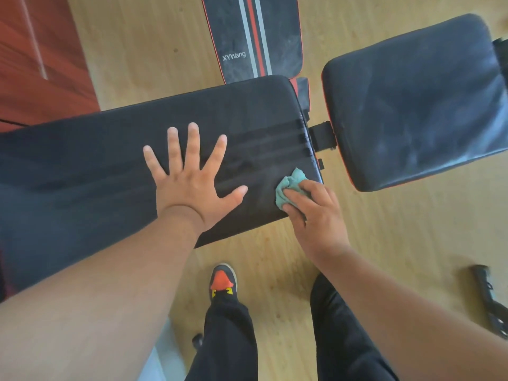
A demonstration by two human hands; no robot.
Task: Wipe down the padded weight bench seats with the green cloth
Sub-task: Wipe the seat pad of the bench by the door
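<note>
A long black padded bench pad (96, 166) runs across the left and middle. My left hand (192, 177) lies flat on it with the fingers spread and nothing in it. My right hand (313, 213) presses a bunched green cloth (288, 185) onto the pad's near right corner. To the right, a separate black seat pad (412, 105) is joined to the long pad by a black bracket (323, 136); its surface looks dusty and streaked.
Another bench pad (253, 37) with red and grey stripes and white lettering lies beyond the long pad. A dark metal part (489, 298) rests on the wooden floor at the right. My legs and an orange-toed shoe (223, 279) stand close under the pad's edge. A red-brown floor area (35, 59) is at far left.
</note>
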